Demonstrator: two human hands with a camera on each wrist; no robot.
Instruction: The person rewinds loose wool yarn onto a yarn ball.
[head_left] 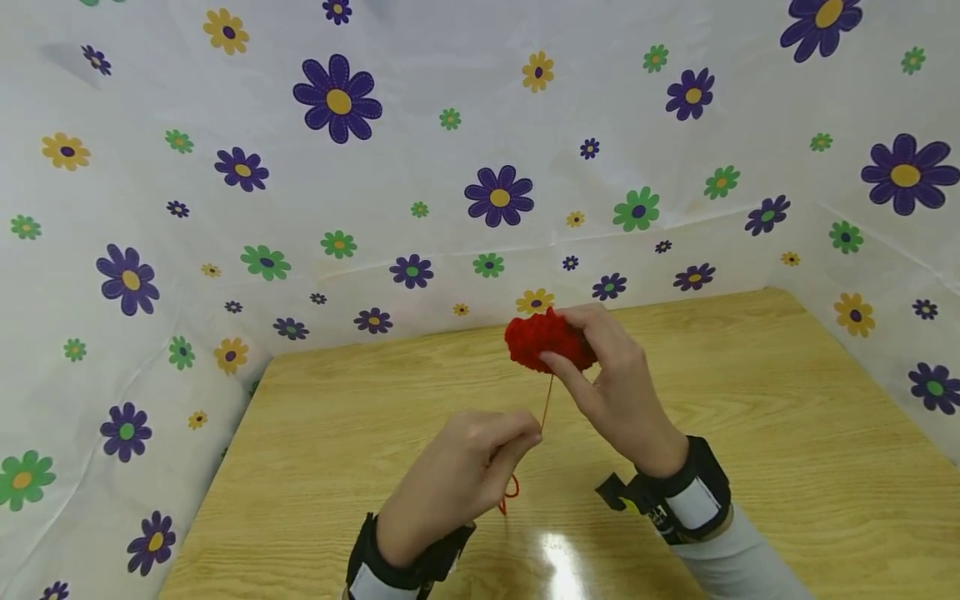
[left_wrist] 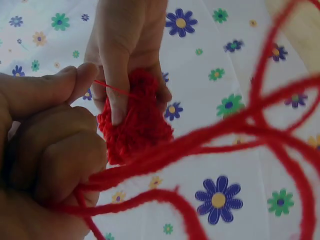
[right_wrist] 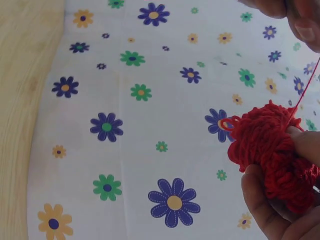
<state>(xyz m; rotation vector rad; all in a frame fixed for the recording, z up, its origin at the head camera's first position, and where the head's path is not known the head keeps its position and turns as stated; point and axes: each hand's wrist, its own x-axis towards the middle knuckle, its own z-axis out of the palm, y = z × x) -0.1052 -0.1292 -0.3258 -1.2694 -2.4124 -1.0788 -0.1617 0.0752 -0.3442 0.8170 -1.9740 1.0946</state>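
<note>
A bundle of red yarn (head_left: 536, 340) is held up in my right hand (head_left: 618, 383), thumb on the near side and fingers behind. From it a thin strand of yarn (head_left: 547, 404) runs taut down to my left hand (head_left: 468, 467), which pinches it between thumb and forefinger. In the left wrist view, the other fingers of the left hand (left_wrist: 55, 145) curl around several loose yarn lengths (left_wrist: 165, 150) that trail off to the right. The right wrist view has the yarn bundle (right_wrist: 270, 150) gripped by the right hand (right_wrist: 270, 210), its surface looped and bumpy.
Both hands are above a wooden table (head_left: 337, 433). White cloth (head_left: 420, 83) with purple, yellow and green flowers hangs behind the table and along its sides. Black straps with cameras (head_left: 690, 500) are on both wrists.
</note>
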